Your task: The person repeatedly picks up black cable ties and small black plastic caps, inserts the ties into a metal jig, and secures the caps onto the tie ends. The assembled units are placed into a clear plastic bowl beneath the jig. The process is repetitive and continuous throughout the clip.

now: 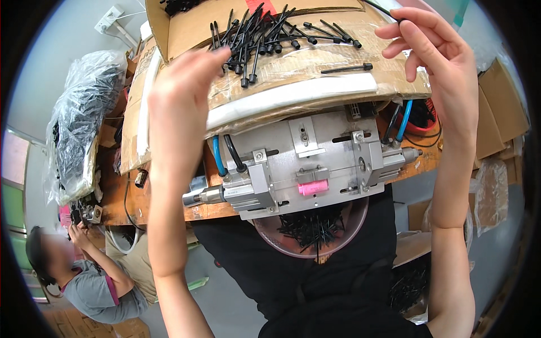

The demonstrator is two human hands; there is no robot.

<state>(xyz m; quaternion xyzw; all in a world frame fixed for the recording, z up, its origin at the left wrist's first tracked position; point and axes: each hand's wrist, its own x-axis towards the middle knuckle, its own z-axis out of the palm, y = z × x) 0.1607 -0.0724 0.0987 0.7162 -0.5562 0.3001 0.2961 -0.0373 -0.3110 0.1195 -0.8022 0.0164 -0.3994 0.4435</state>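
Nearest, at the person's lap, a round clear bowl [282,239] holds a heap of short black pins; just beyond it a grey metal fixture [304,163] with a pink block [313,187] and blue and black hoses sits on the wooden surface [169,211]. Over the fixture lies a cardboard sheet [338,73], film-covered, with a loose pile of black pins [253,36] spread across it.

The left hand [183,96] rises at the sheet's left edge, fingers drawn together, tips touching the sheet just left of the pile – whether it pinches a pin cannot be told. The right hand [434,56] hovers at the sheet's right end, fingers curled, thumb and forefinger pinching a thin black pin at its top edge; a single pin [346,69] lies apart from the pile, long axis running left to right, just left of this hand – the nearer one.

Far left, bulging plastic bags [84,124] of black parts; below them another person [96,281] sits bent over.
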